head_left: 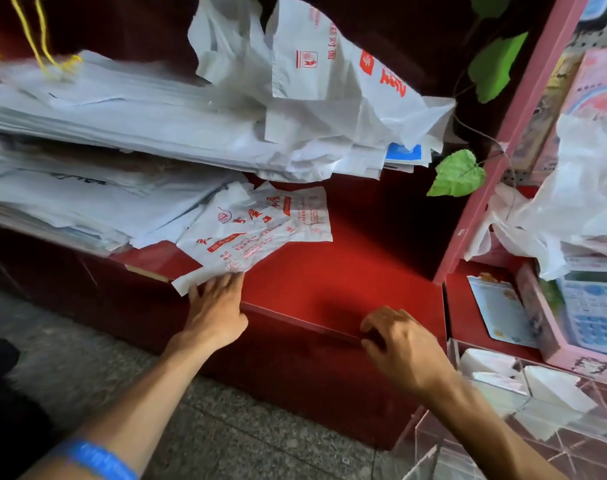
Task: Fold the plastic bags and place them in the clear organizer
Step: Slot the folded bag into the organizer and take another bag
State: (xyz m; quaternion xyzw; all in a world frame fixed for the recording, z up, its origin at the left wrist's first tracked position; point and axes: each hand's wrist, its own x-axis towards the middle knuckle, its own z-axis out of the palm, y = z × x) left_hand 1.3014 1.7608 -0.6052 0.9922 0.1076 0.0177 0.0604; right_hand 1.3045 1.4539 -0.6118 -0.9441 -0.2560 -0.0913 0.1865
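Head view: the left hand (215, 308), fingers straight, presses the near corner of a printed plastic bag (257, 227) at the red counter's (347, 265) front edge. The right hand (400, 344), fingers loosely curled, rests there empty. The clear organizer (523, 407) is cut off at lower right.

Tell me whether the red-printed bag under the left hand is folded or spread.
Spread: the red-printed bag lies flat and crumpled on the red counter, unfolded.

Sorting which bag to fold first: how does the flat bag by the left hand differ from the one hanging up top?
The flat bag lies spread on the red counter; the hanging bag droops crumpled over the stack. The left hand touches the flat bag; nothing touches the hanging bag. Both are white with red print.
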